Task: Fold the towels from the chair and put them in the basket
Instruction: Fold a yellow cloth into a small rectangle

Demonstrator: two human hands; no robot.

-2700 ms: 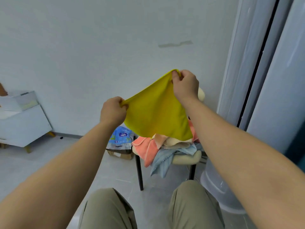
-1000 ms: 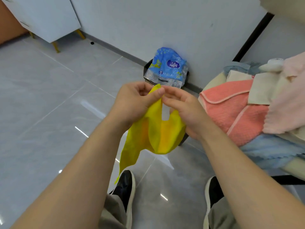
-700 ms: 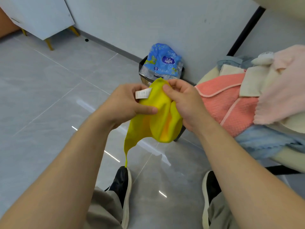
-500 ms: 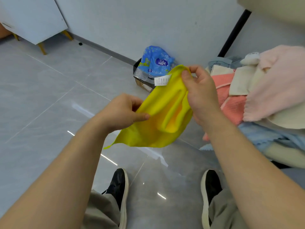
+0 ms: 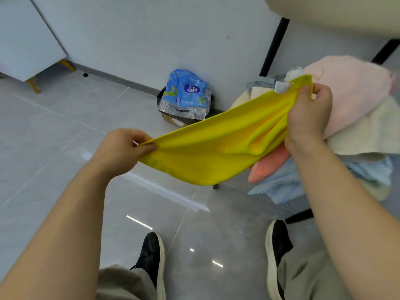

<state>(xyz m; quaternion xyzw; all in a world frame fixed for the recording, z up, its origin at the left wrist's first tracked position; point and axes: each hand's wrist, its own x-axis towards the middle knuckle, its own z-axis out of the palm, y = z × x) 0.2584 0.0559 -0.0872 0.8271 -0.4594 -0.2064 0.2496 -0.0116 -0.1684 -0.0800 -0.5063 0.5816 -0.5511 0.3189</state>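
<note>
Well, our left fingers (image 5: 147, 147) are curled in, thumb against forefinger, pinching one corner of the yellow towel (image 5: 216, 152). Our right fingers (image 5: 322, 92) are curled too, gripping the opposite corner, where a white tag (image 5: 281, 87) sticks out just left of the knuckles. So the left hand (image 5: 123, 150) sits low and left, and the right hand (image 5: 307, 118) is higher and farther right. The towel is stretched between them in the air. Its top edge is taut and slants up to the right, its body sags below, and folds bunch under the right palm. It hangs above the floor (image 5: 65, 126).

Behind the right hand is the pile on the chair (image 5: 273, 42). We see a pink towel (image 5: 350, 89) on top and a cream towel (image 5: 368, 133) under it. A coral towel (image 5: 270, 165) pokes out to the left beneath them, and a blue towel (image 5: 281, 185) hangs lowest. The yellow towel hangs in front of the coral one; we cannot tell whether they touch.

Farther off, by the wall, a blue pack (image 5: 186, 92) sits left of the chair. A white cabinet (image 5: 26, 35) stands far left on wooden legs. Near us, our two black shoes (image 5: 151, 254) stand well apart on the grey floor, below the towel.
</note>
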